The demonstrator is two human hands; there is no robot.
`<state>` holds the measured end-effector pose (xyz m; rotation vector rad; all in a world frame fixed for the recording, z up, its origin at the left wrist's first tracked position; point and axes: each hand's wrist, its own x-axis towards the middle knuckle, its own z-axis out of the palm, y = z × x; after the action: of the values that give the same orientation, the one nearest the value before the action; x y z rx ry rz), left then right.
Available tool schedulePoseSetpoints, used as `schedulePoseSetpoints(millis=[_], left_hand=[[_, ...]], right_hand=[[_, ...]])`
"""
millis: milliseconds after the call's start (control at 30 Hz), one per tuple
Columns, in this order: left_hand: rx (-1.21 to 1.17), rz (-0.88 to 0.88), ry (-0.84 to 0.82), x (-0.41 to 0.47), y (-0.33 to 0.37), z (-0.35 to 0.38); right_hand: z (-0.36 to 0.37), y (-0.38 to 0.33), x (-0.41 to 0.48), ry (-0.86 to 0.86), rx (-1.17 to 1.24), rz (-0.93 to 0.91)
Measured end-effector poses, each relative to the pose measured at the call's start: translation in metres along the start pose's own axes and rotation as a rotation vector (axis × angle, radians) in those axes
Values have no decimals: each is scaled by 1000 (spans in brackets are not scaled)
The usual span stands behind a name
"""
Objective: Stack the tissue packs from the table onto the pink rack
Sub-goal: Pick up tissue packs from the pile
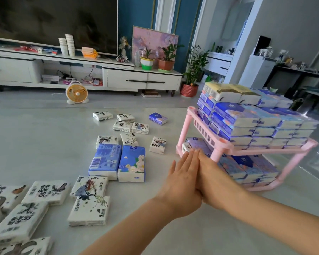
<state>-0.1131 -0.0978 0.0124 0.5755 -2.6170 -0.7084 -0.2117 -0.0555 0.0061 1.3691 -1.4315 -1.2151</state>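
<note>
Behind left hand (pixel 182 178) and right hand (pixel 215 176), one tissue pack (pixel 195 142) (half hidden).

Bright, even daylight all round, brightest at the right, where the glossy floor (pixel 315 164) throws white glare. The dark television screen (pixel 53 21) carries dull reflections. Shadows are soft and faint. Wide-angle bending curves the edges, and the tissue packs (pixel 17 223) lower left go slightly smeared.
</note>
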Motion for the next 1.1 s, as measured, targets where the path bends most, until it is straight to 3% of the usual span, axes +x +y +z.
schedulePoseSetpoints(millis=[67,133,167,300,367,500,600,800,967,1100], left_hand=[[57,29,-7,3,-10,-19],[94,-5,46,11,-30,-41],[104,-46,89,16,-45,-53],[121,-249,267,41,-122,-95],[116,-390,321,47,-170,-115],[270,-705,244,26,-268,-135],[432,-753,116,7,-300,-128],[523,-673,175,9,-314,-121],[511,-641,266,14,-320,-122],[351,-713,243,10,-311,-130]], right_hand=[[-12,7,4,12,299,81],[-29,18,11,271,820,95],[-40,24,21,310,1056,134],[-63,25,110,137,1624,387],[-62,16,166,146,1821,548],[-40,5,251,161,1818,785],[-8,9,290,108,1710,885],[37,8,326,-248,1468,622],[32,11,319,-205,1498,551],[12,17,293,-234,1577,394]])
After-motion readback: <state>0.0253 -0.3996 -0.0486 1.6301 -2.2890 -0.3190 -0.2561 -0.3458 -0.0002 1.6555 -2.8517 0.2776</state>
